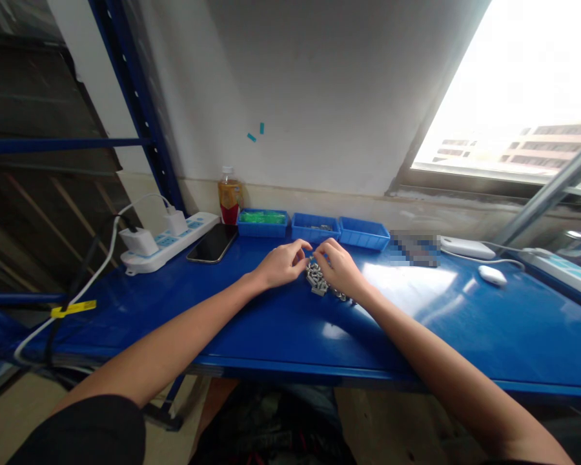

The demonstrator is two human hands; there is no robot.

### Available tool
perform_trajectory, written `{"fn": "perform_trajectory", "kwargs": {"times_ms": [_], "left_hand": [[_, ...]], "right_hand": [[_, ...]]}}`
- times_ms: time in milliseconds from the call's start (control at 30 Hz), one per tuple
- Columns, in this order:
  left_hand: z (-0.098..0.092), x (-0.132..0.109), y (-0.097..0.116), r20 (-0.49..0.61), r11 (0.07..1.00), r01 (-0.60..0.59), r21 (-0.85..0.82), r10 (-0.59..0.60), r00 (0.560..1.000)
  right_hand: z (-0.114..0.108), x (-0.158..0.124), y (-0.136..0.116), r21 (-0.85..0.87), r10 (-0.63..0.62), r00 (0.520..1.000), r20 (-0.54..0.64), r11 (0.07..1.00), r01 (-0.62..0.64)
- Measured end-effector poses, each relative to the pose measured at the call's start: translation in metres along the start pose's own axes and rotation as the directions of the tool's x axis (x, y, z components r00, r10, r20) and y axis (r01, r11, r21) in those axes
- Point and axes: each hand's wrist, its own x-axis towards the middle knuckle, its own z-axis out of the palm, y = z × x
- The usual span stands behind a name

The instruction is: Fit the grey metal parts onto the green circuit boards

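Observation:
On the blue tabletop lies a pile of small silvery metal parts (316, 279), partly covered by my right hand. My left hand (283, 263) is at the left edge of the pile, its fingers curled toward the thumb with a gap between them. My right hand (337, 263) reaches over the pile from the right, fingers bent down and thumb close to them; whatever its fingertips hold is too small to make out. Behind the hands, a blue bin (314, 236) has a few metal parts inside. Left of it is a bin of green packets (263, 231), and to the right another blue bin (365, 243).
A black phone (213, 243) and a white power strip (174, 240) with plugs lie on the left of the table (252, 336). A bottle (229, 200) stands by the wall. White devices, including a small case (492, 276), and cables lie on the right.

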Motion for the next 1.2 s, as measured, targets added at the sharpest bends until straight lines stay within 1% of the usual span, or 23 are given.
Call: {"fn": "perform_trajectory", "kwargs": {"times_ms": [167,300,433,600,700,800,900,1067,1200], "left_hand": [[0.002,-0.001,0.001,-0.021,0.997,-0.029,0.075,0.031,0.999],[0.003,-0.001,0.0,-0.032,0.997,-0.018,0.071,0.021,0.999],[0.003,0.001,-0.003,-0.049,1.0,0.026,-0.015,-0.027,0.998],[0.005,0.004,-0.004,-0.043,0.979,0.09,-0.181,-0.099,0.994],[0.006,0.005,-0.004,-0.017,0.971,0.094,-0.221,-0.1,0.995],[0.007,0.005,-0.004,0.008,0.966,0.088,-0.243,-0.089,0.996],[0.006,0.003,-0.002,0.004,0.978,0.056,-0.201,-0.057,0.998],[0.005,-0.001,0.002,-0.04,0.998,-0.054,-0.037,0.052,0.998],[0.004,-0.001,0.002,-0.063,0.997,-0.067,0.038,0.07,0.996]], "right_hand": [[0.005,-0.001,0.002,0.031,0.041,0.999,0.002,0.999,-0.041],[0.005,-0.001,0.001,0.036,0.04,0.999,0.03,0.999,-0.041],[0.002,-0.001,0.0,0.024,0.021,0.998,0.053,0.999,-0.022],[-0.002,-0.002,-0.005,-0.05,-0.068,0.996,0.06,0.996,0.071],[-0.003,-0.002,-0.007,-0.064,-0.09,0.995,0.052,0.994,0.093],[-0.001,-0.001,-0.006,-0.04,-0.069,0.997,0.028,0.997,0.07],[0.002,-0.001,-0.003,-0.017,-0.021,1.0,-0.004,1.0,0.021],[0.008,-0.001,0.002,-0.002,0.027,0.999,-0.018,1.0,-0.028],[0.008,-0.001,0.002,0.01,0.041,0.999,0.005,0.999,-0.041]]}}
